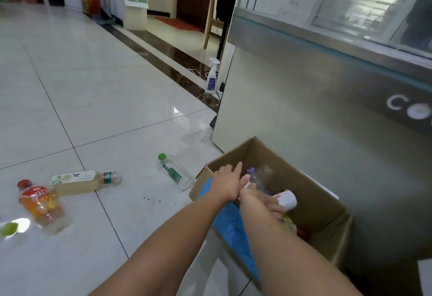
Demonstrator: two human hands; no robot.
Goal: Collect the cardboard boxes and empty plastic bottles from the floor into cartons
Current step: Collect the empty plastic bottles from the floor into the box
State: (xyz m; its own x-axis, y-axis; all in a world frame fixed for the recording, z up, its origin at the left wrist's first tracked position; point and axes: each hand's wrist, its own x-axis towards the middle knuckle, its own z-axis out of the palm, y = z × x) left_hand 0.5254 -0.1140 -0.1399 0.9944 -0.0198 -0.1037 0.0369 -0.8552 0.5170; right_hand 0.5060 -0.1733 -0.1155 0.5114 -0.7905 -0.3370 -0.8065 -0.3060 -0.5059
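Observation:
An open cardboard carton (327,204) with a blue-printed near flap stands on the floor against a steel cabinet. Inside it are a clear bottle with a purple cap (260,175) and yellow items lower down. My left hand (228,184) reaches over the carton's near rim with straight fingers and holds nothing. My right hand (264,199) is inside the carton, its fingers curled under a white-labelled bottle (287,199). On the tiles lie a green-capped clear bottle (174,171), a pale tea bottle (79,181) and a red-capped orange bottle (41,204).
A steel display cabinet (327,99) fills the right side behind the carton. A white spray bottle (212,76) stands by its far corner near a cable. A green cap or ball (9,229) lies at the left edge. A wooden stool and doorway are far back.

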